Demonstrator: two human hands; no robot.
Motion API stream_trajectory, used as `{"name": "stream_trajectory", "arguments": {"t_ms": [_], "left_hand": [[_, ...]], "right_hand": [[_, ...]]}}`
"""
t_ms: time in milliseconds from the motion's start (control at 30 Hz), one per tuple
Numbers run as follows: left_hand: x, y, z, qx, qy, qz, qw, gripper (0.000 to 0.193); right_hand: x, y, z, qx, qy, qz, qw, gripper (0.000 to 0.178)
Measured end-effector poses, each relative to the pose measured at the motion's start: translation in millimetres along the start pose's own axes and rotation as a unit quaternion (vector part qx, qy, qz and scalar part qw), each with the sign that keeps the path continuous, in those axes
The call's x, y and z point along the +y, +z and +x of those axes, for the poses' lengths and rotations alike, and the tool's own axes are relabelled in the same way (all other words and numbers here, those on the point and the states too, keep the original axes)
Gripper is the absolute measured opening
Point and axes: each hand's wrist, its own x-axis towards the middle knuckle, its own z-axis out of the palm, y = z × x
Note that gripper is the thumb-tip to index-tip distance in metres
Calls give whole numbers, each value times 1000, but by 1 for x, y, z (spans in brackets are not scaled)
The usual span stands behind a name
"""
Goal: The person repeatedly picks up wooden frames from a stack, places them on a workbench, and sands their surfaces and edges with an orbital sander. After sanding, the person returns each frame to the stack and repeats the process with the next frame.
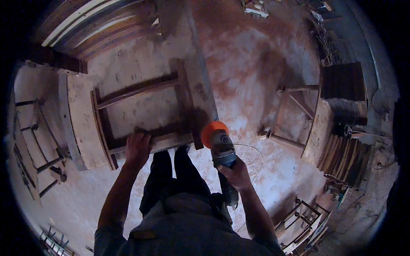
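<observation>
Your right grip (pixel 236 174) wraps the angle grinder (pixel 224 149) beside the wooden frame (pixel 186 104) on the surface (pixel 136 62); your left grip (pixel 138 149) curls over the near rail (pixel 173 140). Set the orange disc (pixel 208 133) flat, clear of fingers.

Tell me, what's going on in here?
A person stands at a workbench with a dark wooden frame lying on it. The left hand is on the frame's near rail. The right hand grips a power tool with an orange disc, held just off the frame's right end. I can't tell whether the disc is spinning.
</observation>
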Motion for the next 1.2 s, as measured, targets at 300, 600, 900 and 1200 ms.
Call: {"name": "stream_trajectory", "arguments": {"t_ms": [300,600,900,1200], "left_hand": [[4,-6,4,3,-25,-35,999,29],[3,-9,5,-8,-27,-47,998,26],[-1,-9,6,-6,-8,-68,998,33],[-2,-8,5,-23,-13,-80,996,40]], "right_hand": [[-23,26,14,-12,21,-128,991,57],[-26,23,9,14,60,-109,992,58],[-30,24,11,47,97,-161,981,57],[-13,23,14,24,60,-146,987,53]]}}
